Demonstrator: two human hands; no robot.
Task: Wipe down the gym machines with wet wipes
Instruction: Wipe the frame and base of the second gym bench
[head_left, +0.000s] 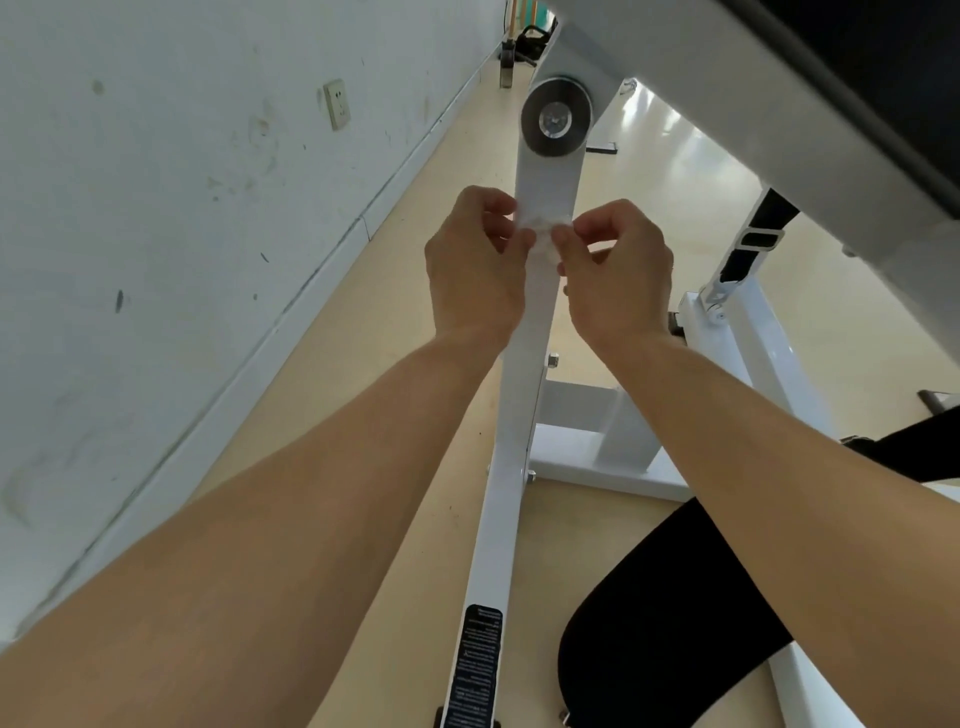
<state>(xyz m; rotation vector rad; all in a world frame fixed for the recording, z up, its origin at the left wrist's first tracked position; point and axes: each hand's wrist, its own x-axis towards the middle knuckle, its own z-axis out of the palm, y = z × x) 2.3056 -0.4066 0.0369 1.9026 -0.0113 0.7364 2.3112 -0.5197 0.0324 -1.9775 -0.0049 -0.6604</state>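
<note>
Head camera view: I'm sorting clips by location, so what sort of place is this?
Probably a gym or fitness room: a white machine frame with a round metal pivot disc, a black pad overhead and a printed label. The left hand and right hand pinch a wet wipe.

The wet wipe (537, 228) sits between the left hand (475, 260) and the right hand (618, 270), pinched by both, in front of the machine's slanted beam (519, 467) and just below the pivot disc (556, 122) at its upper end. A label (475, 670) lies on the beam's lower end. The wall (156, 208) runs along the left, carrying a socket (336, 104). A bottle (506, 65) stands on the floor (415, 364) at the wall's far end (beside gear too small to tell). Right of the beam stands the base frame (597, 441), with the person's knee (675, 623) nearer, lower right.
</note>
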